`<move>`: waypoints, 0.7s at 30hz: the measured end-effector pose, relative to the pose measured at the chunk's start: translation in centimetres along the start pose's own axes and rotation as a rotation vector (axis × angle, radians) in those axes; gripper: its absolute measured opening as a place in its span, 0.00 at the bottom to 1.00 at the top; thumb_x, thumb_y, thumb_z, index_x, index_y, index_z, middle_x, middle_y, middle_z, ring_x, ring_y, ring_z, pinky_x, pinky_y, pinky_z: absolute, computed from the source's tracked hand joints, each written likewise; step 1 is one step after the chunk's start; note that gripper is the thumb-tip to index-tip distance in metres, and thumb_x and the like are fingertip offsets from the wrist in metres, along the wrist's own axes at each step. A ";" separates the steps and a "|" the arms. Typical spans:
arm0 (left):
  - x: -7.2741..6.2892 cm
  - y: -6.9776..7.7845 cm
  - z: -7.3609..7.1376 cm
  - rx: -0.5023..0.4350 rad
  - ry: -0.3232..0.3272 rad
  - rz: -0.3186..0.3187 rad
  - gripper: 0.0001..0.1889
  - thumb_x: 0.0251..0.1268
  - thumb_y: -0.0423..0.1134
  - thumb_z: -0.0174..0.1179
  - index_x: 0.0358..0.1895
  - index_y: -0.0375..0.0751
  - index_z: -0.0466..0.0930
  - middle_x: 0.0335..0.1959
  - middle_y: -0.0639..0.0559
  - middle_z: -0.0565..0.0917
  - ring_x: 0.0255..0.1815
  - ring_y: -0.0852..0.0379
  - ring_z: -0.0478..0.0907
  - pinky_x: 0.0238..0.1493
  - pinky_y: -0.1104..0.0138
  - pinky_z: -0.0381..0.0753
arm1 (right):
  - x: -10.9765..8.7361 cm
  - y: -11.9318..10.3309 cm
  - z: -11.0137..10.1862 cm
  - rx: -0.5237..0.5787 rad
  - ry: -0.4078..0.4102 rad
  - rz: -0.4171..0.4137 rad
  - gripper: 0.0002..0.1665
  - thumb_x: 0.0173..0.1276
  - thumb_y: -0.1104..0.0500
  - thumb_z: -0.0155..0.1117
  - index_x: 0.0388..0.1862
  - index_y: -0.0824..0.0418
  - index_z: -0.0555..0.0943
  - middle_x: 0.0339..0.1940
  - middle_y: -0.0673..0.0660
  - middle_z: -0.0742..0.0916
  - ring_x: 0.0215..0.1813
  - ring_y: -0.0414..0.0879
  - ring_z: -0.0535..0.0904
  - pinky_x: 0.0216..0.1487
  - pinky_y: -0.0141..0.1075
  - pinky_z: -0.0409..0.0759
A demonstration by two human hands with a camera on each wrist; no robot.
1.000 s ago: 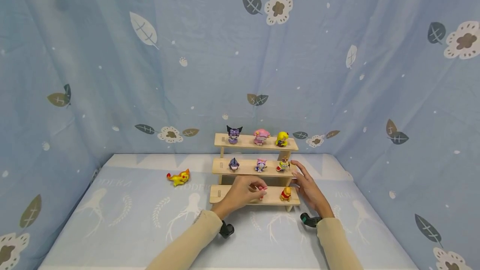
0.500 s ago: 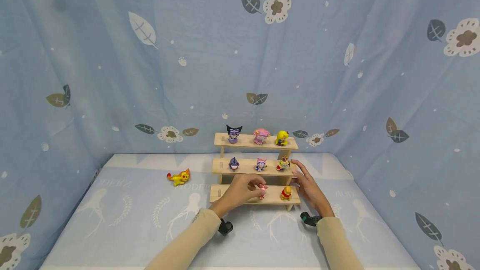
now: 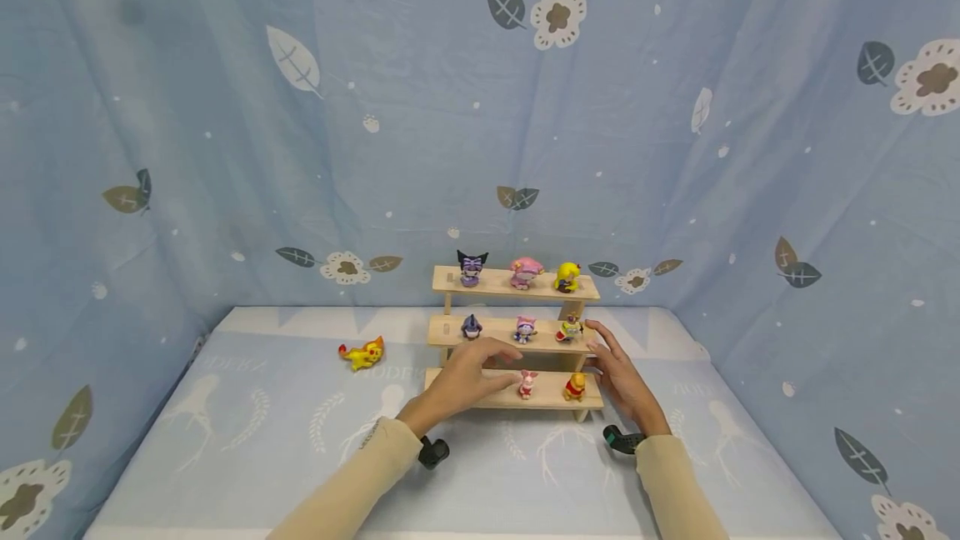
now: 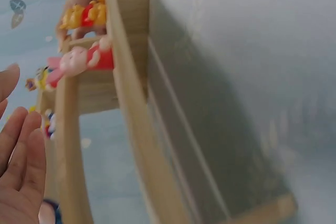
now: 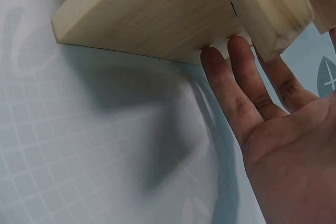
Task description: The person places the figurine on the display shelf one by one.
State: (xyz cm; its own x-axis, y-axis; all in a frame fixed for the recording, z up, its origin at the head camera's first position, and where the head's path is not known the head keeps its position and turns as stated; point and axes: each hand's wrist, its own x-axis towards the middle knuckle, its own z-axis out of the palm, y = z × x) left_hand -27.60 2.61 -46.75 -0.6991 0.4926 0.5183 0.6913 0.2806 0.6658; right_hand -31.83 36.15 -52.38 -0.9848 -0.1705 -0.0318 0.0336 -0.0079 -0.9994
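A three-tier wooden display shelf [image 3: 490,403] holds rows of small figurines. On the middle of its lowest tier stands a pink piglet figurine [image 3: 527,387] in red. My left hand [image 3: 465,375] is just left of it, fingers apart and holding nothing; the left wrist view shows a gap between those fingers and the piglet [image 4: 76,61]. At the shelf's right end is my right hand [image 3: 626,382], fingers extended. In the right wrist view its fingertips rest against the wooden side panel [image 5: 152,19]. A yellow bear figurine [image 3: 575,388] in a red shirt stands near that hand.
A yellow figurine with a red tail tip [image 3: 363,353] lies on the cloth-covered table [image 3: 285,457], left of the shelf. The middle tier [image 3: 545,341] and top tier [image 3: 495,282] each carry 3 figurines. A blue patterned curtain [image 3: 420,107] hangs behind.
My left hand has let go of the piglet figurine and drawn back to the left, its fingers spreading. The piglet stays on the lowest tier. The right hand keeps its place by the shelf.
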 end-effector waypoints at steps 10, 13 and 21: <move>-1.4 -1.5 -4.8 0.056 0.129 0.104 0.10 0.63 0.37 0.74 0.46 0.44 0.87 0.38 0.50 0.89 0.36 0.59 0.84 0.36 0.59 0.86 | 0.1 -0.1 -0.3 -0.016 0.021 0.016 0.39 0.81 0.41 0.54 0.84 0.43 0.52 0.79 0.66 0.62 0.61 0.58 0.76 0.57 0.45 0.79; -2.2 -2.3 -6.2 0.085 0.162 0.088 0.11 0.61 0.37 0.75 0.46 0.42 0.88 0.39 0.53 0.89 0.35 0.60 0.84 0.34 0.60 0.85 | 0.1 -0.2 -0.2 -0.019 0.012 0.012 0.39 0.82 0.42 0.54 0.84 0.43 0.51 0.79 0.67 0.61 0.64 0.62 0.73 0.58 0.45 0.78; -4.9 -4.8 -9.8 0.174 0.181 -0.032 0.13 0.60 0.35 0.76 0.47 0.42 0.88 0.42 0.53 0.88 0.37 0.54 0.84 0.35 0.58 0.84 | 0.0 0.1 0.1 -0.021 0.011 0.010 0.36 0.83 0.42 0.52 0.83 0.42 0.53 0.79 0.67 0.61 0.66 0.67 0.71 0.57 0.44 0.78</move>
State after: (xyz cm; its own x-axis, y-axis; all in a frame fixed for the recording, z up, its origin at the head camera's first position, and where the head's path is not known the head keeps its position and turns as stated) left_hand -29.29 -9.27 -47.22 -0.7317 0.3303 0.5963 0.6783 0.4389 0.5893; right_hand -31.85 36.09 -52.43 -0.9863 -0.1596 -0.0418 0.0401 0.0141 -0.9991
